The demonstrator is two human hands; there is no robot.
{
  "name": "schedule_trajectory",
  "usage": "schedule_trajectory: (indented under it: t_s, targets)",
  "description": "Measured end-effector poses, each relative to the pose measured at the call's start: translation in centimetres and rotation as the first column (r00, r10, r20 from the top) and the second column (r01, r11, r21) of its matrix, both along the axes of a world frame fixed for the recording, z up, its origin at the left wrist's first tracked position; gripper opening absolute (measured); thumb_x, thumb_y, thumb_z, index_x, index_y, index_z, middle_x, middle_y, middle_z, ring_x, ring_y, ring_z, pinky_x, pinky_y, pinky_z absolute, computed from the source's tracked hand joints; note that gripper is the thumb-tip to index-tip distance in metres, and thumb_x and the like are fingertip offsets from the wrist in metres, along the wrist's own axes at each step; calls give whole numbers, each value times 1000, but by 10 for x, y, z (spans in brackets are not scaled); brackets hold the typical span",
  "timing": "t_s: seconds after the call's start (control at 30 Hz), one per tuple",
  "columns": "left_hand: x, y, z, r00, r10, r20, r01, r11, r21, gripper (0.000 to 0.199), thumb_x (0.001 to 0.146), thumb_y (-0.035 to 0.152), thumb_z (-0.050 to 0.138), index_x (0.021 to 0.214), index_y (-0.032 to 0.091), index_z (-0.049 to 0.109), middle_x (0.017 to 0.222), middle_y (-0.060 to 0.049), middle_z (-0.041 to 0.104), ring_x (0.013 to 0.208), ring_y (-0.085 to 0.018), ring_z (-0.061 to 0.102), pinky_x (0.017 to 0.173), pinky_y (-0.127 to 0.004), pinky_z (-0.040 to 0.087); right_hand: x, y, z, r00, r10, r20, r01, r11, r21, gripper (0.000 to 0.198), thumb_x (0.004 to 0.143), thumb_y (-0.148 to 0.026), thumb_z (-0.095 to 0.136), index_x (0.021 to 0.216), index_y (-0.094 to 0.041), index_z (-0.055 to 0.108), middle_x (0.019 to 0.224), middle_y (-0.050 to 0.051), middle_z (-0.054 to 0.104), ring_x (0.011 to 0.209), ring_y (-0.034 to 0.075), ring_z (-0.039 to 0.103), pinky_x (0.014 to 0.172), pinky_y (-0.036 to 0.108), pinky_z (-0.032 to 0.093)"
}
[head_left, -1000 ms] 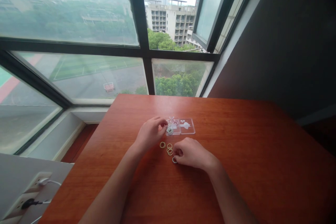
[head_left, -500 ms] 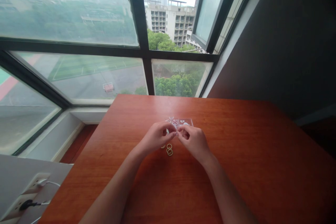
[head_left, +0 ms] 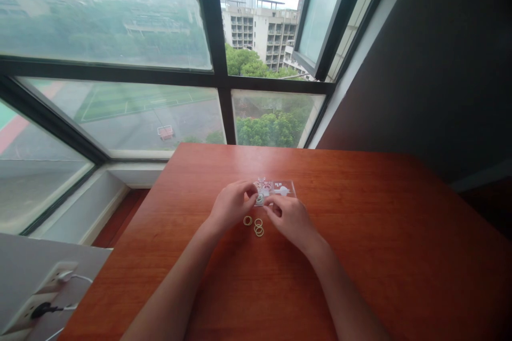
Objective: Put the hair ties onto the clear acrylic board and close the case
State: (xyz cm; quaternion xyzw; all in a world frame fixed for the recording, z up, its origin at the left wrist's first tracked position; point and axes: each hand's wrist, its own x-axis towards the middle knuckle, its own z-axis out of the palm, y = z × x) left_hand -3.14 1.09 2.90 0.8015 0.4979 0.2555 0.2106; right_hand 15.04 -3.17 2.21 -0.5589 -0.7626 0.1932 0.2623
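A small clear plastic box (head_left: 288, 184) lies on the wooden table, with a few rings and a white shape showing inside. My left hand (head_left: 234, 203) is at the box's left side, thumb and fingers curled toward each other; what they hold, if anything, is too small to make out. At the front edge of the box, my right hand (head_left: 291, 219) has its thumb and index finger close together, and any item between them is hidden. Nearer to me lie a pale gold ring (head_left: 245, 220), perhaps two overlapped, and a group of overlapping gold rings (head_left: 259, 232).
The reddish-brown table (head_left: 384, 234) reaches to the window frame (head_left: 226, 112). An open window pane (head_left: 323, 16) stands at the upper right. On the left, wall sockets (head_left: 30, 313) hold plugs and white cables. A dark wall (head_left: 432, 64) rises on the right.
My hands have parted from where their fingertips met over the box. The left moved slightly left, the right slightly down, uncovering more of the box and the left gold ring.
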Motion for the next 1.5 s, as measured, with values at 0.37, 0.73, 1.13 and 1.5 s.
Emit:
schedule_trajectory:
  t_s: [0.37,0.73,1.13,1.5]
  targets:
    - [-5,1,0,992,110,-59,-109,994,29,12,81,21,55,84,22,66,80,0,67,70,-14,56,60,-23,38,-18,-11,-1,942,276,190,-253,958,-137,19,88,-27,52,92,-29,70,87,-1,73,79,16,65,66,23,35]
    - [-6,1,3,997,62,-37,-61,998,28,13,79,17,54,82,21,66,79,0,66,70,-14,56,61,-22,37,6,-4,5,957,197,213,-155,968,-198,15,84,-23,55,87,-25,69,81,0,71,73,14,62,62,23,33]
    - [-6,2,2,998,49,-41,-47,998,33,13,80,18,54,83,21,67,78,0,66,69,-13,56,61,-23,37,-8,-7,6,936,177,306,-120,973,-196,23,90,-27,46,93,-24,69,90,3,73,83,18,66,67,25,37]
    - [-1,-1,5,999,-30,18,30,1000,-2,12,80,17,55,81,19,66,77,-1,65,68,-12,55,61,-21,38,10,0,7,989,82,120,-60,983,-174,12,84,-24,55,85,-24,67,74,-2,69,65,11,59,58,21,32]
